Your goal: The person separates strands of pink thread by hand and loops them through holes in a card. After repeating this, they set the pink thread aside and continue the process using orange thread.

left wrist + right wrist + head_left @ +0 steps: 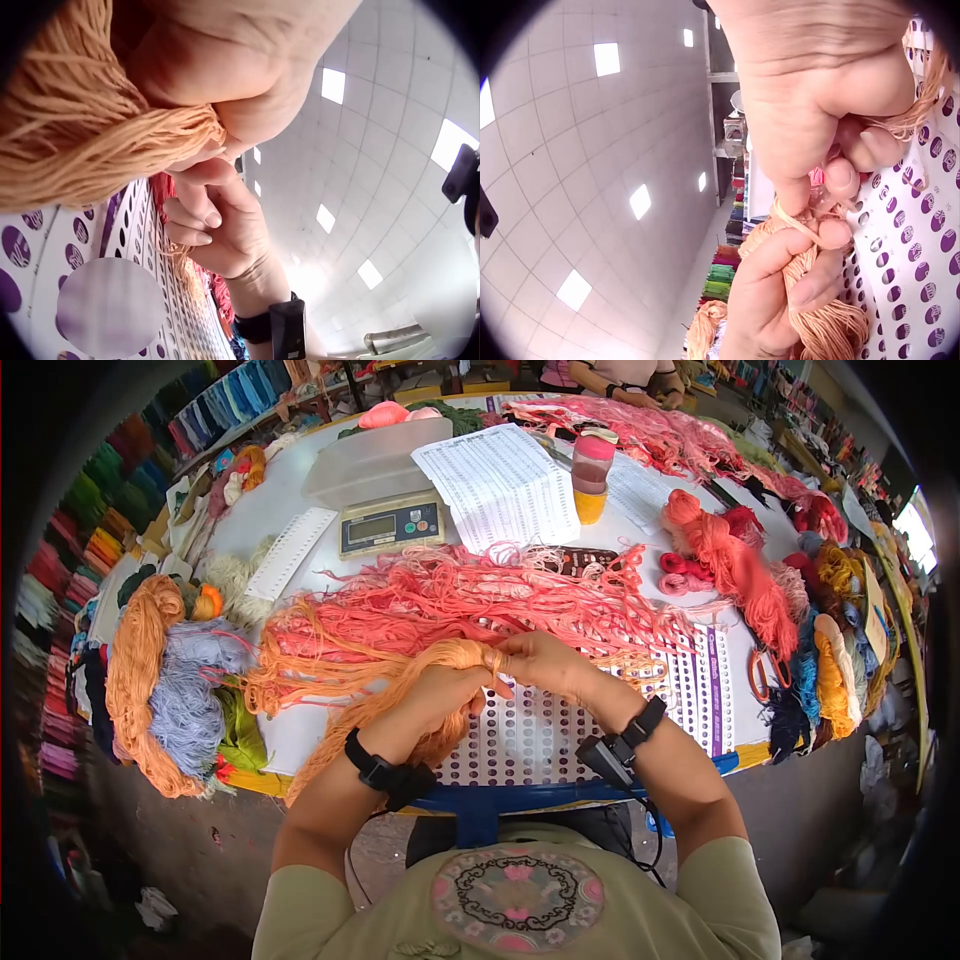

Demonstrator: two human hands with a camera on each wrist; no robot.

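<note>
My left hand [447, 688] grips a thick bundle of light-orange thread [82, 142], with the strands spilling out below its fingers in the right wrist view. Fingertip to fingertip with it, my right hand [810, 97] pinches strands at the top of that bundle. A few thin orange strands [922, 105] also run out from under the right hand's curled fingers. Both hands are above a white card with rows of purple-ringed holes [520, 745] at the table's front edge. Loose orange lengths trail left from the bundle across the table.
A heap of coral-pink thread [450, 595] stretches behind the hands. Further back stand a digital scale [390, 525], printed sheets [500, 485] and a lidded cup [592, 465]. Coloured skeins [195, 680] hang over the left edge, scissors [765, 675] lie right. Another person [630, 380] sits opposite.
</note>
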